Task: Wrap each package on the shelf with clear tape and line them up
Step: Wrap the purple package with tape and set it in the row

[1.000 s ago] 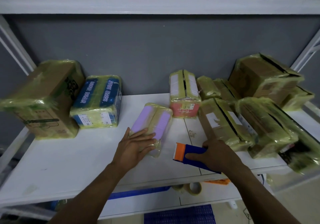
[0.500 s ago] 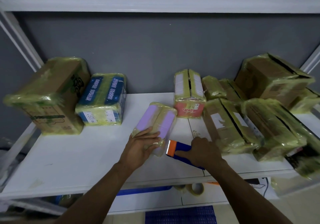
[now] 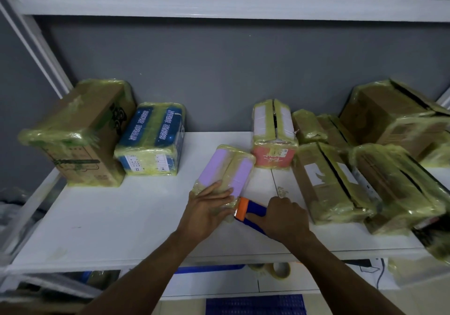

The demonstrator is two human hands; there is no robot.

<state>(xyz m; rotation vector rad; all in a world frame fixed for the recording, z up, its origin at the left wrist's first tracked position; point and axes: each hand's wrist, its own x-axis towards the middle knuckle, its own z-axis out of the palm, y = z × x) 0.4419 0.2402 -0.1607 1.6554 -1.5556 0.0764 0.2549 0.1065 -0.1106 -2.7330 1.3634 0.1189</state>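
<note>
A purple package (image 3: 225,169) wrapped in clear tape lies on the white shelf (image 3: 121,229) near its middle. My left hand (image 3: 207,211) presses flat on the package's near end with straight fingers. My right hand (image 3: 282,218) grips a blue tape dispenser (image 3: 250,213) whose orange head touches the package's near right corner. At the far left stand a wrapped brown box (image 3: 80,134) and a wrapped blue package (image 3: 152,141) side by side.
A red and white package (image 3: 274,135) stands behind the purple one. Several wrapped brown boxes (image 3: 336,180) crowd the right half of the shelf, some stacked. A tape roll (image 3: 281,269) lies on the lower level below the shelf edge.
My right hand has brought the tape dispenser left and up until its orange head meets the purple package. My left hand stays pressed on the package.
</note>
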